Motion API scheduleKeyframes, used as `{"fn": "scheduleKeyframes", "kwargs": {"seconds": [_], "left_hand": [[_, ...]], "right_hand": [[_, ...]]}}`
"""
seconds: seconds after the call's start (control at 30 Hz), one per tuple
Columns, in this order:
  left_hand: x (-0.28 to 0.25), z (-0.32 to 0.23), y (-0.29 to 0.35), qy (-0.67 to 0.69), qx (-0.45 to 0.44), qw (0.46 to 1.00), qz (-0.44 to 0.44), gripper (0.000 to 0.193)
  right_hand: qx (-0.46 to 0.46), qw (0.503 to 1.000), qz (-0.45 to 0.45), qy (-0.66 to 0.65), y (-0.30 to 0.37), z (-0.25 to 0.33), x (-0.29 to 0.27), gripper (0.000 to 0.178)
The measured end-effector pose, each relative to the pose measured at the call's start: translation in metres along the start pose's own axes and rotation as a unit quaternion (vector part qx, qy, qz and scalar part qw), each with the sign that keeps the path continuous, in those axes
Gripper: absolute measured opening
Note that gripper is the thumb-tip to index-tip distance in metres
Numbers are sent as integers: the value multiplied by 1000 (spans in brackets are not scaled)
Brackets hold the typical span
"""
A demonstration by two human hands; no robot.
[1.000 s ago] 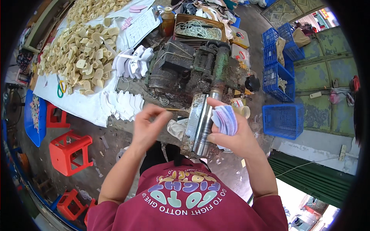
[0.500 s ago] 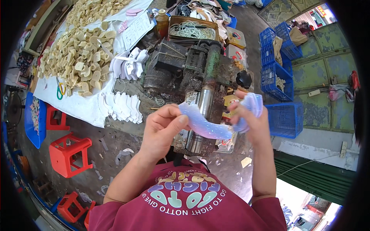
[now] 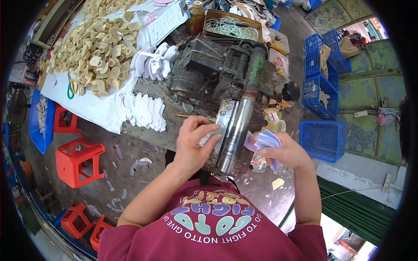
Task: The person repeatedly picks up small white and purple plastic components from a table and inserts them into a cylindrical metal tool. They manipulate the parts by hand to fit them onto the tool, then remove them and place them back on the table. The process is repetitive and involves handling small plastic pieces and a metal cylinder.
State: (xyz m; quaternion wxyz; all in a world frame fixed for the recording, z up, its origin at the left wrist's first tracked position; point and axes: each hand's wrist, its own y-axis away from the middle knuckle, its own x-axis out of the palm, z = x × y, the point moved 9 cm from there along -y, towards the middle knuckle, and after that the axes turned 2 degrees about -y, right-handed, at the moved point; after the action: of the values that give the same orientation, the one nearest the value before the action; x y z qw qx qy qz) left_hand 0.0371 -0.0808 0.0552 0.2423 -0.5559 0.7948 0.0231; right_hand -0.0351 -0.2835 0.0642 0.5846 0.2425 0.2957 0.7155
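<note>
Lilac pieces (image 3: 267, 141) sit stacked and firmly pinched in the right hand (image 3: 285, 150), just right of the metal roller (image 3: 237, 135); across it, the left hand (image 3: 195, 141) curls (around what, I cannot tell).

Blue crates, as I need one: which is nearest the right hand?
The lowest blue crate in view; the other crates cluster higher, farther from the right hand.

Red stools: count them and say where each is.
4 visible: the first stool beside the blue tray, the second stool just below it, the third stool and the fourth stool side by side at lower left. Others may be hidden.
</note>
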Motion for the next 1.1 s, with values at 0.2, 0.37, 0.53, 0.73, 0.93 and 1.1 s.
{"fn": "scheduleKeyframes", "kwargs": {"seconds": [0.2, 0.37, 0.53, 0.73, 0.93, 1.1], "left_hand": [[-1, 32, 1, 84, -71, 993, -54, 13], [-65, 124, 11, 108, -218, 955, -169, 4], [-172, 168, 8, -277, -25, 927, -252, 7], [-134, 224, 47, -410, -34, 911, -41, 20], [-147, 184, -7, -322, 7, 930, -180, 37], [-169, 281, -106, -148, -254, 918, -267, 41]], "right_hand": [[0, 1000, 4, -8, -7, 8, 10, 40], [-92, 989, -86, -79, 2, 17, -5, 64], [-123, 980, -78, -134, 7, 21, -2, 69], [-143, 974, -67, -162, -1, 30, 8, 71], [-147, 965, -88, -199, -1, 41, 13, 71], [-173, 950, -118, -233, 0, 54, 23, 75]]}}
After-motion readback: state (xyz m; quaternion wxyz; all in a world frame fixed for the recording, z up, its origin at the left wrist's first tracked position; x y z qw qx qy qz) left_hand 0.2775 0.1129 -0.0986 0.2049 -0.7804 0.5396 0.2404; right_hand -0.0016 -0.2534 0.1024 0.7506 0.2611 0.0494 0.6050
